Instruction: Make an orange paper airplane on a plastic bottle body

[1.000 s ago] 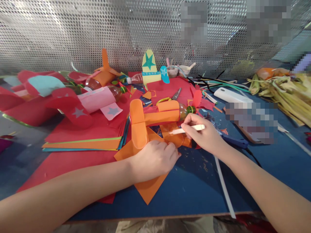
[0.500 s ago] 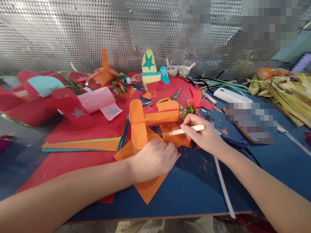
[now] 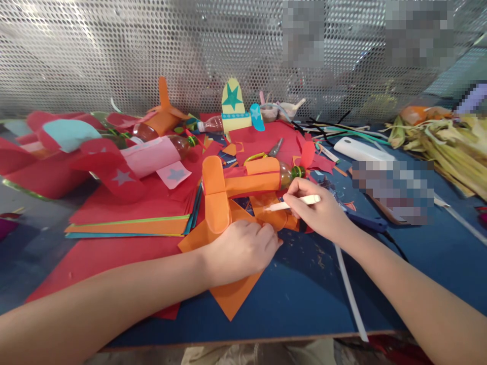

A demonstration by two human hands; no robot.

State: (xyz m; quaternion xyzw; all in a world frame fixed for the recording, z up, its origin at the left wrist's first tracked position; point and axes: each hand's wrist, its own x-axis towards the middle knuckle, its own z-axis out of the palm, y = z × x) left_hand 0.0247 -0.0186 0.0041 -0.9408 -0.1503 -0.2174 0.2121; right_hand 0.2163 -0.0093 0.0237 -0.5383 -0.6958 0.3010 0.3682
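Observation:
My right hand [image 3: 317,210] grips a slim white felt-tip pen [image 3: 292,203], its tip pointing left over an orange paper piece [image 3: 264,203]. Fingers curled, my left hand [image 3: 243,251] presses on the orange paper; its fingertips are partly hidden. Under that hand lies an orange paper sheet [image 3: 236,296], one corner towards me. Just beyond both hands rests a bottle plane [image 3: 253,182] wrapped in orange and red paper, with a rounded orange strip [image 3: 216,195] at its left end and a green cap ring [image 3: 299,172] at its right.
Left of me are stacked coloured sheets [image 3: 129,225] and a pink paper-wrapped bottle [image 3: 154,157]. Scissors [image 3: 276,148] lie behind the plane. A yellow bottle plane [image 3: 236,121] stands near the perforated metal panel [image 3: 152,45]. On the right are a blue glue gun [image 3: 365,220], a white stick [image 3: 352,294] and dry husks [image 3: 452,147].

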